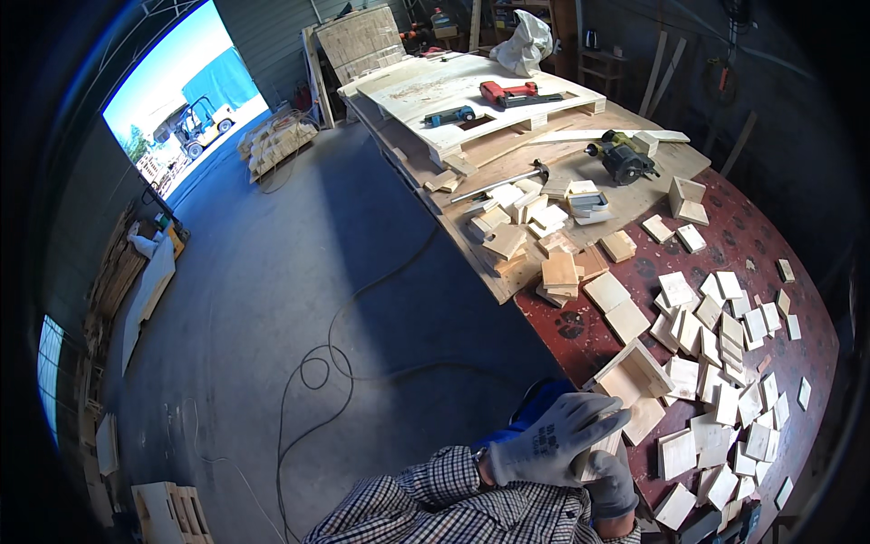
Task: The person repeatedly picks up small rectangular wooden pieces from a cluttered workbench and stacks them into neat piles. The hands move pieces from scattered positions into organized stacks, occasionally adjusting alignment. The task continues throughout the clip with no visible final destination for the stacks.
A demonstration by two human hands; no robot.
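Both my hands wear grey work gloves. My left hand [555,439] reaches over the top of a small pale wooden board [602,448], its fingers bent across it near the table edge. Below it, my right hand [613,488] grips the lower end of the same board, with its fingertips partly hidden. Just beyond my left fingertips sits a small open frame of joined wooden boards [632,370] on the red tabletop [566,337]. Many loose wood pieces [725,403] lie scattered to the right of my hands.
Farther along are a hammer [503,179], a green-and-black power tool [623,159], a box of metal fasteners [589,205], a red nail gun [519,93] and a blue tool [449,116] on a wooden pallet [426,86]. A cable [328,363] loops over the floor at left.
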